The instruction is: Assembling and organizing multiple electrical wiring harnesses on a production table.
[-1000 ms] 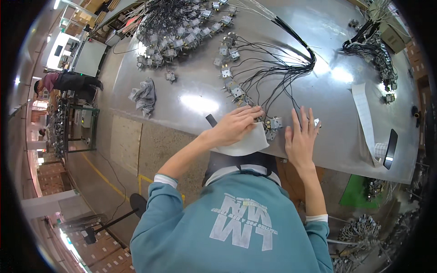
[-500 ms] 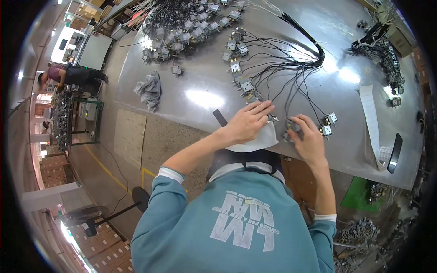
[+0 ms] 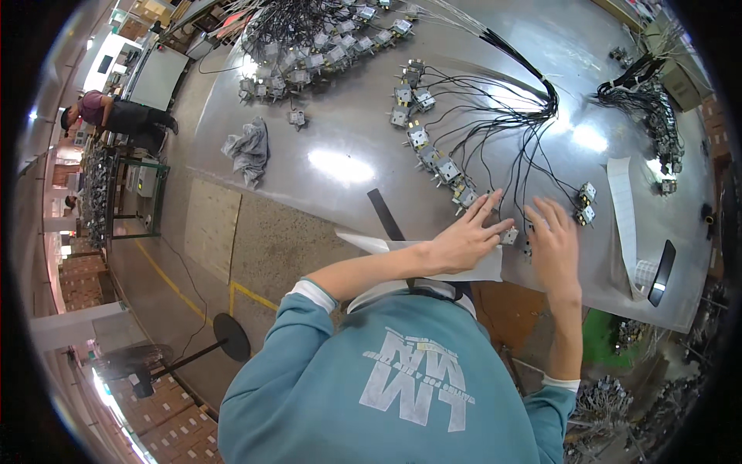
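Observation:
My left hand (image 3: 466,241) lies over a white sheet (image 3: 487,267) at the table's near edge. Its fingers are stretched out, the tips beside a small metal box-shaped part (image 3: 508,235) with a black cable. To the right, my right hand (image 3: 554,243) reaches over the table with its fingers apart; a small part (image 3: 528,247) partly shows beside its thumb. A curved row of similar metal parts (image 3: 446,168) runs away from my left fingertips. Their black cables gather in a tied bundle (image 3: 547,108). Another pair of parts (image 3: 587,205) lies just beyond my right hand.
A large heap of cabled parts (image 3: 325,54) covers the far left of the table. A grey rag (image 3: 247,151) and a black strip (image 3: 386,215) lie nearer. On the right are another cable bundle (image 3: 657,108), a curled paper sheet (image 3: 624,216) and a dark flat piece (image 3: 662,272).
Both hands have moved to the right. My right fingers, earlier bent around a small part, are now spread farther right. The row of parts and the sheet also appear farther right.

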Tool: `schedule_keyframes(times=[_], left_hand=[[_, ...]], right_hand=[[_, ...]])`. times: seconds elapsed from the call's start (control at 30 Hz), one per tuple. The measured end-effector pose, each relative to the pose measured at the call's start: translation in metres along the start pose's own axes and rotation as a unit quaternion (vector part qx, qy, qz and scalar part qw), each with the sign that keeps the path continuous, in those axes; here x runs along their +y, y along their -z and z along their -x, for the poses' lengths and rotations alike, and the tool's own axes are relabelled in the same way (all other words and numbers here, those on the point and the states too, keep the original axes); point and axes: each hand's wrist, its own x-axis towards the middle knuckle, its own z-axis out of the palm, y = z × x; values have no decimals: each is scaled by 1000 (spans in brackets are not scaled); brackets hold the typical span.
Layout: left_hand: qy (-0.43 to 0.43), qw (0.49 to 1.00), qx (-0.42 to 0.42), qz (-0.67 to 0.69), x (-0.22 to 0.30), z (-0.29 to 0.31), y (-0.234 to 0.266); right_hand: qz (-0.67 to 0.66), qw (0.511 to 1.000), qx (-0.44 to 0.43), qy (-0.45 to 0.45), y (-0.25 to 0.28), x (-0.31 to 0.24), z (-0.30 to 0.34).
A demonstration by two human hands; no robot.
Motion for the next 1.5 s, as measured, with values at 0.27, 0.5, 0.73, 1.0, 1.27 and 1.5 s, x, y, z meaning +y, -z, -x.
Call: schedule_keyframes(times=[0.27, 0.5, 0.73, 1.0, 1.27, 1.5], left_hand=[[56, 962, 1, 266, -19, 13, 19], [54, 989, 85, 103, -19, 26, 26], [18, 992, 83, -96, -23, 41, 33], [95, 986, 100, -99, -23, 47, 37], [104, 989, 97, -50, -31, 41, 32], [121, 976, 144, 104, -26, 26, 30]], right_hand=[[-228, 962, -93, -115, -62, 3, -32], [-255, 959, 15, -120, -52, -35, -45], [-302, 950, -14, -71, -62, -39, -42], [-196, 979, -19, -53, -75, -34, -28], [81, 966, -174, -172, -72, -39, -28], [132, 954, -171, -206, -51, -37, -20]])
